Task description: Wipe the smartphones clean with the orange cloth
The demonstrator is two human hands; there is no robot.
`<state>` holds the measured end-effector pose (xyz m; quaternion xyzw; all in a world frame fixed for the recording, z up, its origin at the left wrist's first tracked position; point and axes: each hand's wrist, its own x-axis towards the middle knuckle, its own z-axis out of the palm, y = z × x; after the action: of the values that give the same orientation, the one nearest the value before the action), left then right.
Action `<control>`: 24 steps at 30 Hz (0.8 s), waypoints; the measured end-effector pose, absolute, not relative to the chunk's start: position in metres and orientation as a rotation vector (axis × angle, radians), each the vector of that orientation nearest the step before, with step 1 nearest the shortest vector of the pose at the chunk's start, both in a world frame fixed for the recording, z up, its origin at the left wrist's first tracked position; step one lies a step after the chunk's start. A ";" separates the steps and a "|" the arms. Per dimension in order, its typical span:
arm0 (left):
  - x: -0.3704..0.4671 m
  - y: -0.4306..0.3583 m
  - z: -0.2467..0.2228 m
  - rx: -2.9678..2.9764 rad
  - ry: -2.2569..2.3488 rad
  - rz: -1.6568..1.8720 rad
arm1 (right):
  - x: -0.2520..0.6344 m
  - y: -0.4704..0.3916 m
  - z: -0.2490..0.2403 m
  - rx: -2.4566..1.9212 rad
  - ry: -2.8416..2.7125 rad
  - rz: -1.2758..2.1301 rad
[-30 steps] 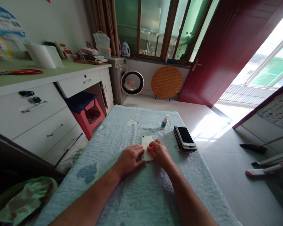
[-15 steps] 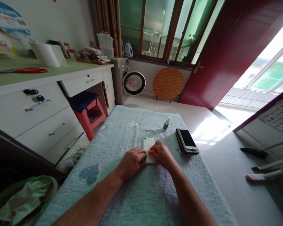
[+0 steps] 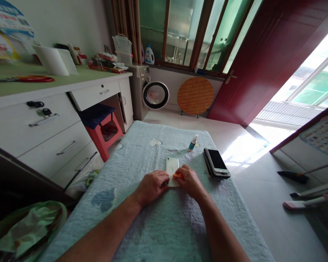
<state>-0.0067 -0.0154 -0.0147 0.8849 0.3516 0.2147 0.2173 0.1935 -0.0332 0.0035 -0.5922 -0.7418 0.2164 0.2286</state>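
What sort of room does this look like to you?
Probably a room in a home, perhaps used partly for laundry: a washing machine stands with its door open, a round wooden tabletop stands on edge below the window, and a stool sits by the drawers.

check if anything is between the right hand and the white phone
Yes, a small orange piece held in the right hand, over the back of the white phone. Nothing else visible stands between them: the spray bottle stands beyond the phone, and the stack of phones lies off to the right.
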 end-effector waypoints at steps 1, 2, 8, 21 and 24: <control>-0.008 -0.015 -0.015 2.445 0.969 0.601 | 0.193 -0.034 0.003 -1.618 -2.050 0.599; -0.008 -0.014 -0.015 2.437 0.962 0.609 | 0.193 -0.035 0.004 -1.591 -2.074 0.627; -0.010 -0.013 -0.016 2.427 0.928 0.610 | 0.183 -0.048 0.007 -1.476 -2.295 0.738; -0.010 -0.015 -0.015 2.426 0.903 0.623 | 0.191 -0.050 0.015 -1.835 -2.324 0.607; -0.010 -0.015 -0.014 2.409 0.899 0.617 | 0.182 -0.051 0.010 -1.805 -2.335 0.530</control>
<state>-0.0103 -0.0151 -0.0135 0.8830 0.3296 0.2260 0.2463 0.1820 -0.0506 0.0095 -0.6005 -0.7767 0.1762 0.0717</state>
